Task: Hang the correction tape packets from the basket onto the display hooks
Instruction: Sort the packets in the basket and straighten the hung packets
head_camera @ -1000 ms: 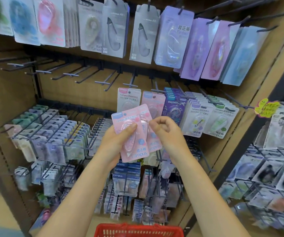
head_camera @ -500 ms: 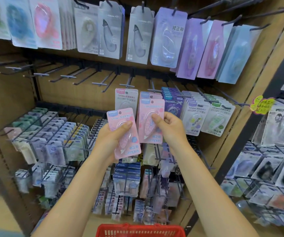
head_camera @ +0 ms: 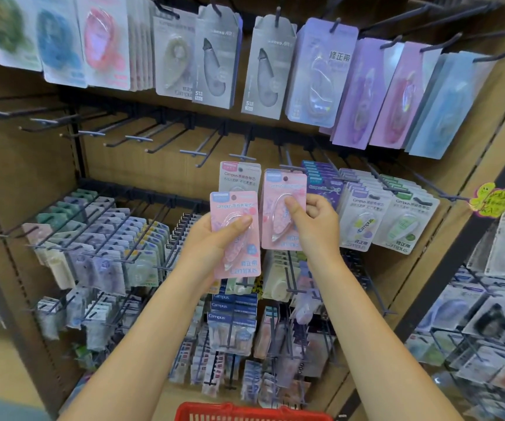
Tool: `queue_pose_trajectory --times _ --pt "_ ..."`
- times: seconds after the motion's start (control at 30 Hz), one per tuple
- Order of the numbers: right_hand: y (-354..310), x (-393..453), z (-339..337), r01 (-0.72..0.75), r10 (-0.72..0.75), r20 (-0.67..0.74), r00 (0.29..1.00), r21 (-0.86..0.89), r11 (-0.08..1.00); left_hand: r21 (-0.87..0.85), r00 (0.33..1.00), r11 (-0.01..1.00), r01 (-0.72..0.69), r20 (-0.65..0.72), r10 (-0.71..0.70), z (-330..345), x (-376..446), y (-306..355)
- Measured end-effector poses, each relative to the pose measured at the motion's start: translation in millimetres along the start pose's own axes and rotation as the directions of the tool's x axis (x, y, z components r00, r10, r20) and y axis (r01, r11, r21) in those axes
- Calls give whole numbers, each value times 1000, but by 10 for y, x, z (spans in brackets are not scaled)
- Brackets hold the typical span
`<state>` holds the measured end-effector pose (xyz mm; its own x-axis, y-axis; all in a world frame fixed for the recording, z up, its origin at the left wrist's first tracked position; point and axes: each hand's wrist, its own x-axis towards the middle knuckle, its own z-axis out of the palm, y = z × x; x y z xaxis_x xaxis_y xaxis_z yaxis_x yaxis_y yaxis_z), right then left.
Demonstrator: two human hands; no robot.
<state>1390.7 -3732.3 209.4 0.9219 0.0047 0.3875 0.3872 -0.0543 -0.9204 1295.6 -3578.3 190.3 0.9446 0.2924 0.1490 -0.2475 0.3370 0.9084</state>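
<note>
Two pink correction tape packets are being held up before the display; the right packet (head_camera: 284, 208) is sitting high, its top hole level with a hook (head_camera: 287, 168), though whether it is threaded on cannot be told; the right hand (head_camera: 313, 221) is pinching it, thumb on the blister, fingers (head_camera: 313, 208) curled behind; the left packet (head_camera: 235, 235) is lying lower, just beside it, gripped by the left hand (head_camera: 207, 244) with thumb pressing its front; a grey packet (head_camera: 239, 176) is hanging behind; the red basket (head_camera: 251, 413) is showing at the bottom edge.
</note>
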Motion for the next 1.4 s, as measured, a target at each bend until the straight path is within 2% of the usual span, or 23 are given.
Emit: queue_pose_trajectory --times 0.17,0.3,0.33,0.4,0.47,0.5,0.6,0.73,0.9,1.07,1.13,1.23,1.3,1.4 --pt "-44 156 25 -43 37 -56 998 -115 992 9 999 1000 8 40 -8 46 43 13" --pt "-19 -34 -96 74 -98 -129 987 -180 981 -6 998 1000 16 67 -15 34 98 -1" --pt "-29 -111 -134 85 -100 -95 990 -157 984 -18 998 1000 19 66 -18 42 116 -3" --pt "-55 -232 -173 29 -19 81 997 -121 992 -23 998 1000 11 66 -9 103 159 -9" --pt "-72 -301 -164 -38 65 263 962 -108 993 5 996 1000 -15 87 15 208 205 -9" --pt "-79 -316 -156 -37 65 301 951 -98 995 22 994 999 -29 103 27 260 230 -12" --pt "-90 -285 -166 -12 26 263 964 -53 999 86 991 994 -60 121 49 334 294 -33" --pt "-60 -180 -201 -31 40 187 982 -47 998 181 992 976 -118 59 109 301 370 -79" --pt "-26 -102 -152 -77 87 146 986 -70 995 198 994 975 -103 -17 109 316 457 -152" --pt "15 -72 -122 -44 49 89 995 -56 997 209 991 971 -119 -35 129 347 491 -165" --pt "49 -56 -111 57 -51 61 997 -100 993 357 965 906 -229 -42 260 347 509 -177" --pt "176 -7 -122 289 -263 126 957 -298 910 645 893 656 -392 95 440 292 563 -265" --pt "265 69 -134 366 -306 203 930 -454 812 753 881 513 -412 185 435 257 628 -299" --pt "326 208 -132 390 -301 248 921 -584 712 823 890 414 -389 219 400 236 774 -303"
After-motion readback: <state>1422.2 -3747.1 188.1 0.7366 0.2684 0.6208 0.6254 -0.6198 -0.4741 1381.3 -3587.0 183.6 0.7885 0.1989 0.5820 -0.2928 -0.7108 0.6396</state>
